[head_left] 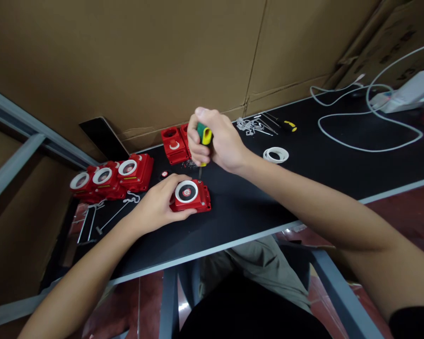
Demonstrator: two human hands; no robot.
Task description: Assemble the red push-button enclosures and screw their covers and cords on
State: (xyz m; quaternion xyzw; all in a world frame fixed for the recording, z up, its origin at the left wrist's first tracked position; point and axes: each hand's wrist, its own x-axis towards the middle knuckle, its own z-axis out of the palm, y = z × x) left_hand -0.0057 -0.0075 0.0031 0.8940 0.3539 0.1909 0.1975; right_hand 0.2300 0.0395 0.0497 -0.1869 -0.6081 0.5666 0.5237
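Note:
A red box (204,198) with a white ring and a dark round window lies flat on the black table (233,207). Around its left side my left hand (159,205) is wrapped, thumb along the near edge and fingers at the far edge. My right hand (217,141) is closed on the green and yellow handle of a screwdriver (205,135). The screwdriver stands upright, its tip at a screw on the box's far corner. Just behind my left hand sits a small black round part (165,174) with a red centre.
Finished-looking red boxes (136,173) with white rings stand at the left, metal hammers (115,216) before them. Open red housings (174,145) are at the back. White rings (275,155), small metal rods, a yellow-black screwdriver (289,125) and a white cable (374,112) lie to the right.

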